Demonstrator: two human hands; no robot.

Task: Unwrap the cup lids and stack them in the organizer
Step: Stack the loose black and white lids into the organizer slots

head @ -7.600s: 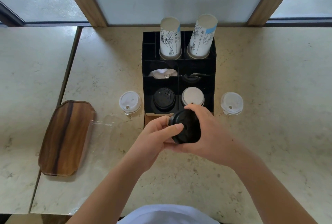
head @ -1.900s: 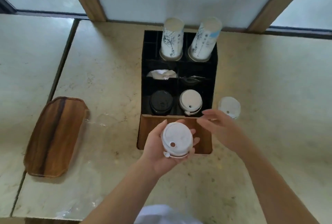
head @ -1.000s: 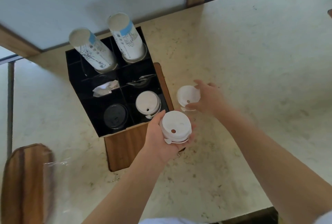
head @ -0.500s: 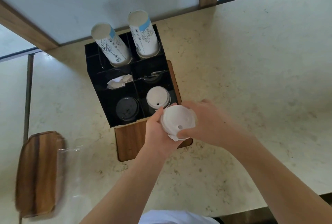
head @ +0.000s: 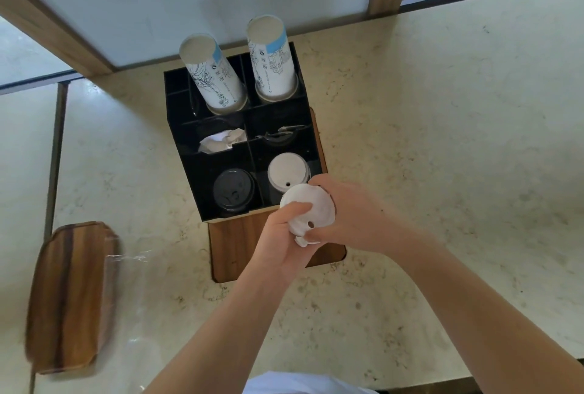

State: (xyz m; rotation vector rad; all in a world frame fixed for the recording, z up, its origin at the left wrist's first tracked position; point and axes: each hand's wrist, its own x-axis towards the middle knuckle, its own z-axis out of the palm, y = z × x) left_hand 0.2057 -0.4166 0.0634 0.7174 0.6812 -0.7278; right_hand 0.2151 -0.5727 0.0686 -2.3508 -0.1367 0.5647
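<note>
Fingers of both our hands close round the white lids (head: pixel 308 212), held just above the near right corner of the black organizer (head: pixel 189 128): our left hand (head: pixel 284 235) grips from the near side with the thumb laid across the top, and our right hand (head: pixel 344 219) cups the right edge. Whether we hold one lid or two nested ones, we cannot tell.

We judge the danger to be a crooked seating: if the lids go down tilted onto the white stack (head: pixel 287 170) in the near right compartment, they could catch on the divider or slide off. Pressing too hard could buckle the thin plastic.

Beside that stack, the near left compartment holds black lids (head: pixel 233 193). The middle left one holds crumpled white wrapping (head: pixel 221 140); the middle right one something dark we cannot identify. Two paper cup stacks (head: pixel 271 58) lean out of the far compartments.
</note>
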